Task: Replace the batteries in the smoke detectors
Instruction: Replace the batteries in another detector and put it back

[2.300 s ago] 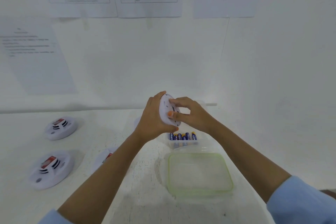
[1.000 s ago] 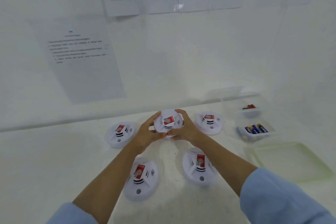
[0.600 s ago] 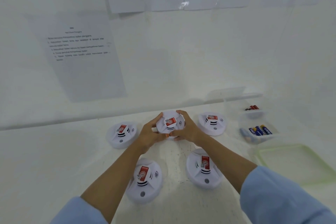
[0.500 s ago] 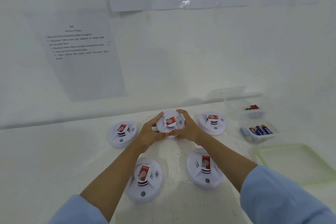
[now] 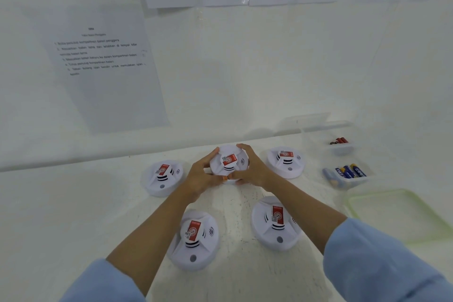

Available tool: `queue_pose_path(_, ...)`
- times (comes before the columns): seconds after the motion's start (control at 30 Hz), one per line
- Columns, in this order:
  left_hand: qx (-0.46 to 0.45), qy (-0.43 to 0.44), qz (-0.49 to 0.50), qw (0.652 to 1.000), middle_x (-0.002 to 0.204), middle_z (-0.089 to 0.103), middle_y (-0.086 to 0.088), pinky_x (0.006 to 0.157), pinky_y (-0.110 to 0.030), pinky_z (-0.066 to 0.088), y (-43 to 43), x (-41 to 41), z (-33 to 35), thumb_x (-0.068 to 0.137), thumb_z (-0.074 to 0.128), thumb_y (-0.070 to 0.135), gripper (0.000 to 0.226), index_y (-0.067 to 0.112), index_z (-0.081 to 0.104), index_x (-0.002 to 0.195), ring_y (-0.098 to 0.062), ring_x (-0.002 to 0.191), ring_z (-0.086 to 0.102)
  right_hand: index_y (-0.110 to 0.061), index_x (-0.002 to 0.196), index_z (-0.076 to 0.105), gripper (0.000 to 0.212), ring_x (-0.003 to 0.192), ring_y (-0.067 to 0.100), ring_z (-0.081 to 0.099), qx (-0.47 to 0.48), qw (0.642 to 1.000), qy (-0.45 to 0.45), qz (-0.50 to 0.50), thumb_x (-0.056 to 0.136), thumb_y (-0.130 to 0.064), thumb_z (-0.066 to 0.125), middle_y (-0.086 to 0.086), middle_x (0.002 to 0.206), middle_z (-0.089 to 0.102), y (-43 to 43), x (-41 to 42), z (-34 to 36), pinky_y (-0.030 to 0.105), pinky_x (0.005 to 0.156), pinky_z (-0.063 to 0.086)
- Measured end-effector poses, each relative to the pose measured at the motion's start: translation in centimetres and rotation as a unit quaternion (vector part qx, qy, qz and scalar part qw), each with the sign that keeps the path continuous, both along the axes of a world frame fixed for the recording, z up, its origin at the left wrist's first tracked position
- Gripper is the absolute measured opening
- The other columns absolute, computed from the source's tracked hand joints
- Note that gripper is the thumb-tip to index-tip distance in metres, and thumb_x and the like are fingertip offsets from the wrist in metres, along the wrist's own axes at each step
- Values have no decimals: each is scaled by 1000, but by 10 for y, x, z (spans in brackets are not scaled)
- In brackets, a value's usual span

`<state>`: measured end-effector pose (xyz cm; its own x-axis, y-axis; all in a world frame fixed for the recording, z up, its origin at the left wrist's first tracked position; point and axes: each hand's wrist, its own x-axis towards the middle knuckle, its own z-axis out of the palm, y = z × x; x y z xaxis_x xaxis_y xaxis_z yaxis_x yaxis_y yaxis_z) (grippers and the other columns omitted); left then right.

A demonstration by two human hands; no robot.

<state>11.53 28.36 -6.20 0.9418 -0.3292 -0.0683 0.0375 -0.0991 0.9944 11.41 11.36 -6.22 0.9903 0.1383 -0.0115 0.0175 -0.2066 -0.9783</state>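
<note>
A round white smoke detector [image 5: 229,162] with a red label sits face up at the middle back of the table, low over or on its surface. My left hand [image 5: 202,176] grips its left side and my right hand [image 5: 252,170] grips its right side, fingers curled round the rim. Several more white detectors lie around it: one at back left [image 5: 161,178], one at back right [image 5: 285,162], one at front left [image 5: 195,239] and one at front right [image 5: 275,223]. Blue batteries [image 5: 348,171] lie in a clear tub at the right.
A small clear tub with red batteries [image 5: 339,141] stands behind the blue ones. A green-rimmed clear lid [image 5: 392,216] lies at the front right. Printed sheets [image 5: 103,66] hang on the white wall behind the table [image 5: 61,203].
The detector was held up on edge over the battery tub; now it is face up among the other detectors, still between both hands. The view swung left.
</note>
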Motion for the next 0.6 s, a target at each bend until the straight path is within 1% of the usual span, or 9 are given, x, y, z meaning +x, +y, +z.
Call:
queue_pose_path(0.1, 0, -2, -1, 1000, 116, 57, 1, 68, -19, 55, -1, -1, 0, 75, 65, -16, 81, 20, 36, 142, -8, 89, 59, -3, 132, 24, 87, 105, 15, 44, 10, 1000, 14, 11, 61, 7, 73, 5, 116, 41, 1, -3, 4, 18, 80, 45)
queue_pose_path(0.17, 0, -2, 2, 1000, 120, 56, -3, 68, -19, 55, -1, -1, 0, 75, 64, -16, 82, 21, 35, 141, -9, 89, 59, -2, 129, 27, 80, 104, 15, 42, 5, 1000, 3, 14, 63, 6, 72, 7, 114, 43, 2, -3, 5, 17, 79, 43)
queue_pose_path(0.23, -5, -1, 2, 1000, 124, 55, -5, 68, -19, 55, 0, 0, 0, 75, 64, -17, 82, 21, 36, 141, -10, 91, 59, 2, 131, 25, 74, 107, 16, 40, -7, 1000, -8, 9, 72, 12, 68, 17, 123, 41, 3, -2, 4, 15, 78, 42)
queue_pose_path(0.27, -5, -1, 1, 1000, 123, 55, -5, 68, -19, 55, 0, 0, -1, 75, 64, -17, 82, 21, 36, 141, -10, 91, 59, 1, 133, 22, 78, 108, 16, 39, -6, 1000, -6, 10, 72, 11, 69, 19, 129, 39, 3, -3, 4, 15, 78, 42)
queue_pose_path(0.37, -6, 5, -2, 1000, 116, 55, 3, 71, -20, 55, 0, 0, 0, 75, 64, -16, 82, 23, 35, 141, -8, 90, 59, -12, 140, 16, 87, 114, 20, 44, 4, 999, 31, 34, 75, 8, 69, 13, 135, 37, -3, -5, 7, 20, 81, 46)
queue_pose_path(0.4, -5, 6, -5, 1000, 115, 55, 6, 73, -22, 55, 0, 0, -1, 75, 66, -14, 82, 24, 35, 141, -8, 92, 59, -20, 141, 16, 84, 114, 23, 48, 19, 997, 54, 45, 79, 5, 67, 12, 132, 42, -8, -7, 9, 23, 81, 49)
queue_pose_path(0.47, -5, 9, -10, 1000, 118, 54, 6, 80, -27, 54, 1, 1, -1, 75, 68, -11, 81, 26, 35, 140, -9, 97, 58, -31, 136, 23, 72, 105, 25, 54, 55, 991, 96, 76, 84, 0, 62, 12, 120, 51, -18, -7, 12, 34, 82, 53)
queue_pose_path(0.53, -9, 19, -16, 1000, 119, 54, 7, 81, -30, 54, 2, 2, -2, 76, 67, -10, 80, 26, 36, 140, -11, 99, 57, -31, 128, 32, 59, 97, 26, 57, 62, 987, 109, 103, 86, -1, 60, 15, 116, 53, -26, -7, 12, 38, 83, 53)
queue_pose_path(0.6, -11, 29, -25, 999, 115, 55, 12, 81, -28, 53, 3, 3, -2, 78, 64, -11, 77, 25, 37, 140, -9, 98, 57, -29, 123, 37, 51, 95, 27, 57, 62, 986, 113, 106, 87, -2, 59, 15, 117, 52, -30, -7, 11, 36, 84, 53)
